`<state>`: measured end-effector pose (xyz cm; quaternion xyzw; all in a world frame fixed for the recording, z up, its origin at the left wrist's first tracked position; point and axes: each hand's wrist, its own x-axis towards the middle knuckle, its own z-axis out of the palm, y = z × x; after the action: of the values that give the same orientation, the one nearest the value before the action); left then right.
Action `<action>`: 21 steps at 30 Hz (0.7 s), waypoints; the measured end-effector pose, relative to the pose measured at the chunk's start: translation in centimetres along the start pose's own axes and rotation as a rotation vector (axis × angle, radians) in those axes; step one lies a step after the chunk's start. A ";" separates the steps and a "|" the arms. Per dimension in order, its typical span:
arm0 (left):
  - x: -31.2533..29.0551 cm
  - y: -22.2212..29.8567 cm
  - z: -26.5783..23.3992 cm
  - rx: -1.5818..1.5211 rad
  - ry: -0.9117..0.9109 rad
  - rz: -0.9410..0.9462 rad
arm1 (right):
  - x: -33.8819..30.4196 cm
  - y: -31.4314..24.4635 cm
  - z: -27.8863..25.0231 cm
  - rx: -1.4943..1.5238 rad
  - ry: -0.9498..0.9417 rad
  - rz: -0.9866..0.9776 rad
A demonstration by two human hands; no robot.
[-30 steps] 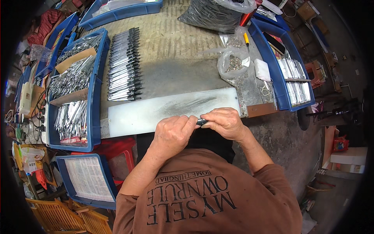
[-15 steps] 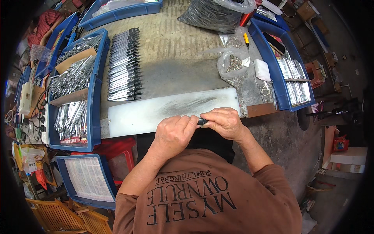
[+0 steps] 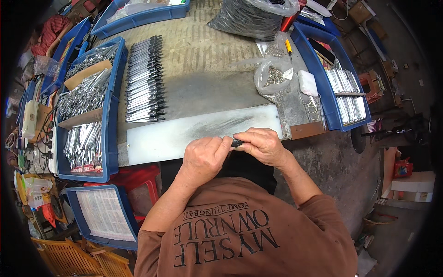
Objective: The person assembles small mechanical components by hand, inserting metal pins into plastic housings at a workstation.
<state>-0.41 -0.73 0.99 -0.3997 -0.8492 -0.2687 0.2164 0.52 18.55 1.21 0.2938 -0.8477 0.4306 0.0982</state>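
Close to my body, both hands meet over the near edge of a white board (image 3: 161, 138) with grey smudges. Between my fingers a small, dark, glossy piece (image 3: 236, 143) shows; most of it is hidden, so its kind is unclear. My left hand (image 3: 203, 156) is closed in a fist, thumb and forefinger against the piece's left end. From the right, my right hand (image 3: 262, 146) pinches the same piece. Beyond the board's left part lies a neat row of slim silver metal rods with black ends (image 3: 144, 83).
A blue divided tray (image 3: 113, 106) full of loose metal parts stands left; another blue tray (image 3: 334, 108) holds silver strips at right. A bag of small fasteners (image 3: 273, 77), a yellow-handled screwdriver (image 3: 288, 47), a white box (image 3: 307, 83) and a black-filled bag (image 3: 249, 21) lie beyond.
My hands keep their grip on the dark piece, which has turned slightly between the fingers. The whole view has shifted a little; the things on the table stay put.
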 end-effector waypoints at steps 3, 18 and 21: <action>0.1 -0.4 0.5 -0.009 0.024 -0.013 | 0.2 0.4 -0.3 0.025 -0.002 0.049; -0.2 -2.7 2.7 -0.015 -0.032 -0.088 | 3.9 9.7 -8.8 -0.414 0.221 0.367; -0.2 -2.7 2.9 -0.020 -0.034 -0.092 | 4.6 10.9 -8.9 -0.567 0.083 0.365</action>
<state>-2.90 -0.48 -2.06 -0.3669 -0.8675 -0.2802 0.1852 -10.32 28.68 1.26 0.0801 -0.9676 0.1998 0.1318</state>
